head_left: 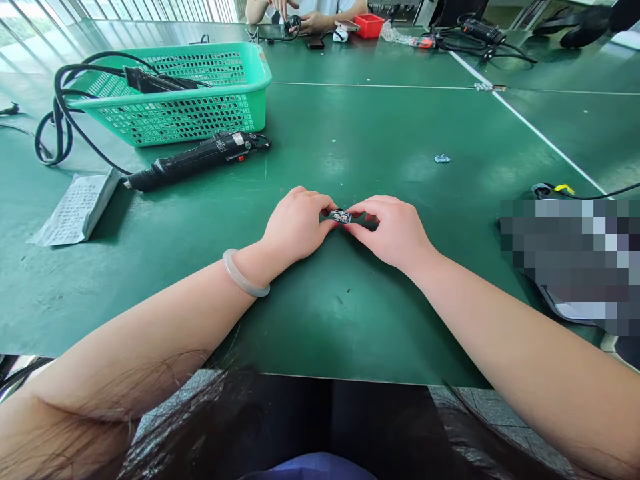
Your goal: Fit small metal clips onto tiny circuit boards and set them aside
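Just above the green table (320, 333), a small circuit board (341, 216) with black and white markings is pinched between my two hands. My left hand (300, 223) grips its left end with thumb and fingertips. At the other end, my right hand (387, 230) holds it the same way, thumb below and fingers above. Farther off to the right lies a small light-blue piece (443, 159), apart from both hands; its kind is too small to tell.
A black electric screwdriver (195, 160) lies before a green basket (175, 110) with a cable and black tool over it. A paper-covered block (77, 207) sits left. A blurred-out dark object (570, 260) stands right. Across the table are a person's hands (315, 22) and a red box (369, 25).
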Demonstrator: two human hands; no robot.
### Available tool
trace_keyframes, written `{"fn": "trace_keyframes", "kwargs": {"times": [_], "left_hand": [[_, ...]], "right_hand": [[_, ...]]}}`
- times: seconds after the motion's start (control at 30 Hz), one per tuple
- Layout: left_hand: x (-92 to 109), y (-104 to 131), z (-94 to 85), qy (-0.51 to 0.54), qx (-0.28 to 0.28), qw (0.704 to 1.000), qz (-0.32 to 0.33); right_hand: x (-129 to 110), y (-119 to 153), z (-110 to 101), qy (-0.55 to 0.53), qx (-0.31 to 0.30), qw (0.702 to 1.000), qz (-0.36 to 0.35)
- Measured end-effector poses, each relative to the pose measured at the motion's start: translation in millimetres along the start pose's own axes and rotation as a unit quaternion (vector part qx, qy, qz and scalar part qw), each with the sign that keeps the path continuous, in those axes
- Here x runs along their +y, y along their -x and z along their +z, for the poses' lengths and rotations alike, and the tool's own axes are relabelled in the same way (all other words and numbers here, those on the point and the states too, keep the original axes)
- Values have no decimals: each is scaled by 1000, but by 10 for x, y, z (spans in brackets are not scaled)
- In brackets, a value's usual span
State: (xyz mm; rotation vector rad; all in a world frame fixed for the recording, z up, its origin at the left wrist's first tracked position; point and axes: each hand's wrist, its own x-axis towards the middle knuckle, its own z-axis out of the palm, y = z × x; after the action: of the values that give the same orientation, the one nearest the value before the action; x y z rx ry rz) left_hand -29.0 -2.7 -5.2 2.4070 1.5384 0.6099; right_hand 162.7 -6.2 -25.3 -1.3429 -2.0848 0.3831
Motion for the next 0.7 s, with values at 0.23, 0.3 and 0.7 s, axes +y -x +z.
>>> {"fn": "trace_keyframes", "kwargs": {"times": [0.23,0.3,0.7], "left_hand": [[27,-8,17,223,-44,970,-90],[57,-10,21,346,-65,927,-133],[137,32,2,648,-122,706,-258]], "right_hand": [[-16,4,-19,3,22,1000,6],[-38,13,-24,6,28,1000,-2],[-156,61,-27,34,49,998,-32]]}}
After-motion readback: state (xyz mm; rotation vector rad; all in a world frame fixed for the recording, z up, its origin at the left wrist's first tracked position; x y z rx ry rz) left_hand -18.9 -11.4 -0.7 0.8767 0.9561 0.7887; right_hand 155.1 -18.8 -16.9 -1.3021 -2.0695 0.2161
